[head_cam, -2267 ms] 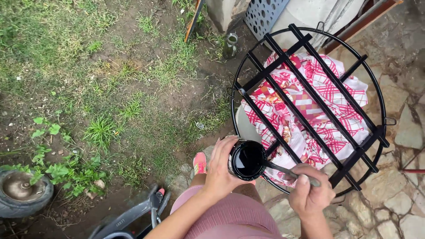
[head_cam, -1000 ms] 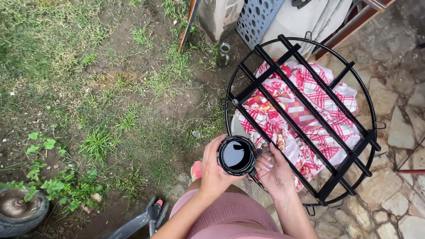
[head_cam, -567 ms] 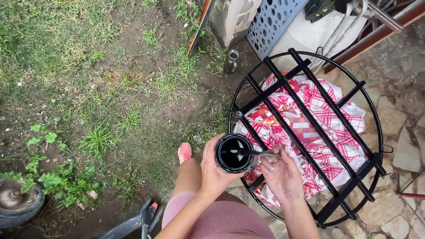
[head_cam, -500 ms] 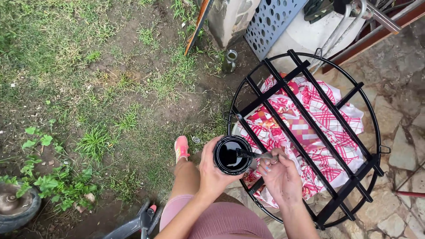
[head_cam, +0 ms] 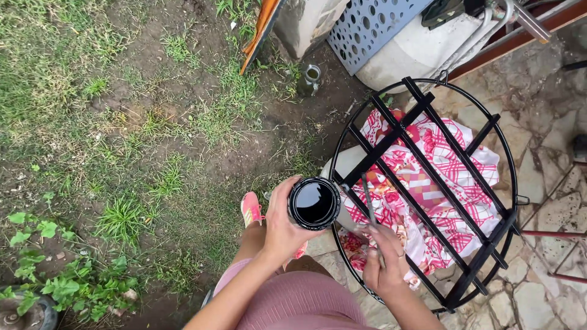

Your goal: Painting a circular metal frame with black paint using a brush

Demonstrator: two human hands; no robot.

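Two bare hands work at the rim of a round black grate (head_cam: 428, 201) that stands over stone paving, with a red-and-white checked cloth (head_cam: 440, 183) spread beneath its bars. The left hand (head_cam: 278, 223) has its grip clamped around the side of a small open can (head_cam: 313, 203) full of glossy black paint, held upright just outside the grate's near-left edge. The right hand (head_cam: 382, 260), at the grate's near rim, has its grip closed on the handle of a thin brush (head_cam: 369, 201), whose shaft runs up from the fingers and lies along one of the black bars; the tip is too slim to make out clearly. The can and the brush are near each other but apart. Below the grate's near edge show pink shorts (head_cam: 299, 302) and, to the left of it, a foot in a coral sandal (head_cam: 251, 209) planted on bare soil. Past the far-left side of the grate a glass jar (head_cam: 309, 78) stands on the dirt, and beyond the far rim lie a pale perforated panel (head_cam: 373, 27) and a white cylinder (head_cam: 422, 52). Well to the left of the grate, patchy grass gives way to leafy weeds (head_cam: 67, 281) and the edge of an old tyre (head_cam: 24, 308).
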